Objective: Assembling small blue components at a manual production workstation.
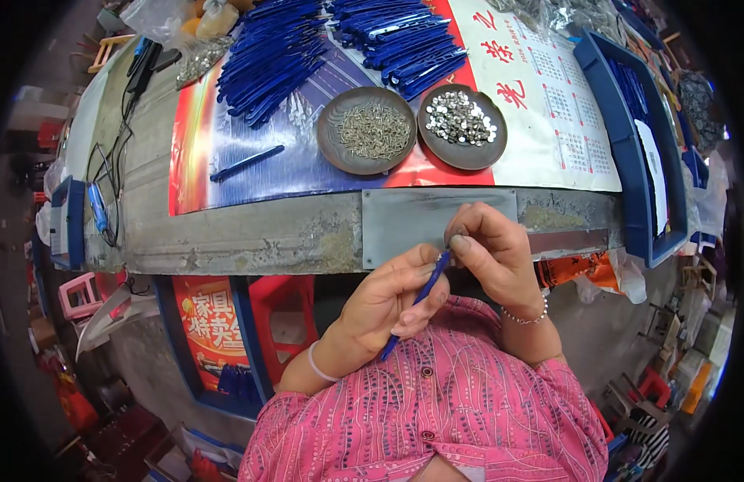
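My left hand (pixel 388 301) grips a thin blue plastic stick (pixel 414 305), held slanted in front of my chest below the table edge. My right hand (pixel 488 253) pinches at the stick's upper tip with thumb and forefinger; whatever small part it holds is hidden by the fingers. On the table above, a brown round dish of thin metal pins (pixel 366 130) sits next to a second brown dish of small shiny round caps (pixel 462 124). A pile of blue sticks (pixel 324 48) lies farther back. One loose blue stick (pixel 247 163) lies left of the dishes.
A blue tray (pixel 629 161) with blue pieces stands at the table's right end. Black cables and a blue device (pixel 99 205) lie at the left end. A printed poster (pixel 251 177) covers the tabletop. Red plastic stools (pixel 280 317) and clutter sit under the table.
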A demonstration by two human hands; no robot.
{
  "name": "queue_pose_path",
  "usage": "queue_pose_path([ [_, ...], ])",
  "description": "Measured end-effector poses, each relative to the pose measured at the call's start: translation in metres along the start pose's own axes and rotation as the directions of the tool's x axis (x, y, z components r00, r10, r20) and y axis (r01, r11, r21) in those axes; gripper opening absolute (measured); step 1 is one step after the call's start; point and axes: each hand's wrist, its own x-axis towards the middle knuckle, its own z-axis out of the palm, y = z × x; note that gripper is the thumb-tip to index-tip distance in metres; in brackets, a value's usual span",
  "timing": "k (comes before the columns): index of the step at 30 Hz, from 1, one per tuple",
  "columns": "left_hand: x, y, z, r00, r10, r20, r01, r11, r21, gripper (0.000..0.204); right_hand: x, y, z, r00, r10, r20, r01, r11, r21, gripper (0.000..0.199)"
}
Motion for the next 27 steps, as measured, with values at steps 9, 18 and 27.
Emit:
queue_pose_path([
  [9, -0.003, -0.008, -0.005, 0.999, -0.031, 0.04, 0.033, 0.998, -0.045, 0.018, 0.001, -0.003, 0.0, 0.985, -0.143, 0.093, 0.163, 0.95, -0.268, 0.011],
  [18, -0.002, -0.013, -0.006, 0.998, -0.009, 0.059, 0.009, 1.0, -0.008, 0.024, -0.002, -0.005, -0.003, 0.982, -0.118, 0.144, 0.149, 0.964, -0.222, 0.012],
  [27, 0.002, -0.009, 0.0, 0.995, 0.07, 0.065, -0.066, 0.997, -0.049, 0.012, 0.0, -0.001, 0.0, 0.998, 0.006, 0.067, 0.001, 0.994, -0.11, 0.009],
])
